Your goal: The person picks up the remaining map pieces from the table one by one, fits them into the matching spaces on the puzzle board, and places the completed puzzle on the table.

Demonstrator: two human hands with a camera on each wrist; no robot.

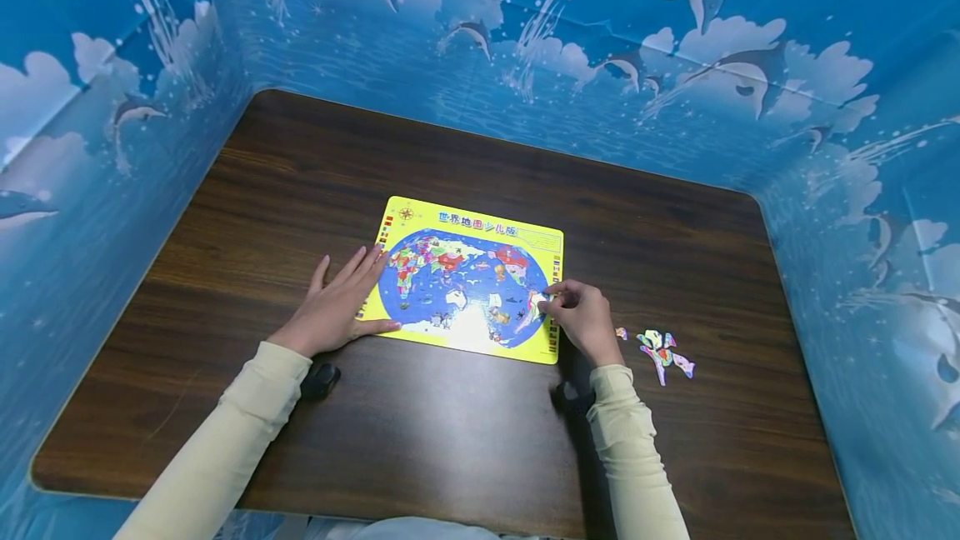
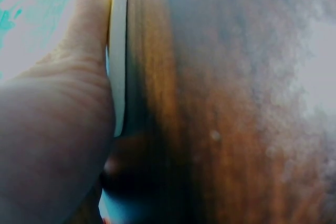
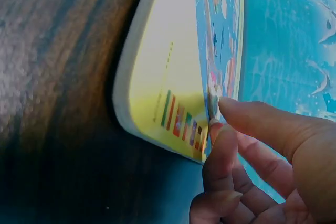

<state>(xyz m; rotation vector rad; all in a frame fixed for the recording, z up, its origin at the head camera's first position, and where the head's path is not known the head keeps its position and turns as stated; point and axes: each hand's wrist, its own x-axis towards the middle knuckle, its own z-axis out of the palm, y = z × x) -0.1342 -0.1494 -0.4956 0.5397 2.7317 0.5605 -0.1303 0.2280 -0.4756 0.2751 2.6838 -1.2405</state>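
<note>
A yellow world-map puzzle board (image 1: pixel 540 352) with a blue oval map lies on the table. My left hand (image 1: pixel 339 300) rests spread over the board's left edge, thumb along the lower edge. In the left wrist view, the thumb side of the left hand (image 2: pixel 58 124) lies against the board's edge (image 2: pixel 119 51). My right hand (image 1: pixel 583 322) is at the map's right end, over South America. There it pinches a small map puzzle piece between thumb and index finger, seen at the right hand (image 3: pixel 252 156) in the right wrist view; the fingers partly hide the piece.
Several loose puzzle pieces (image 1: pixel 660 348) lie in a small pile right of the right hand, with one small piece (image 1: pixel 621 333) nearer the wrist. The dark wooden table (image 1: pixel 450 423) is bordered by a blue dolphin-print curtain (image 1: pixel 360 65) behind and at the sides.
</note>
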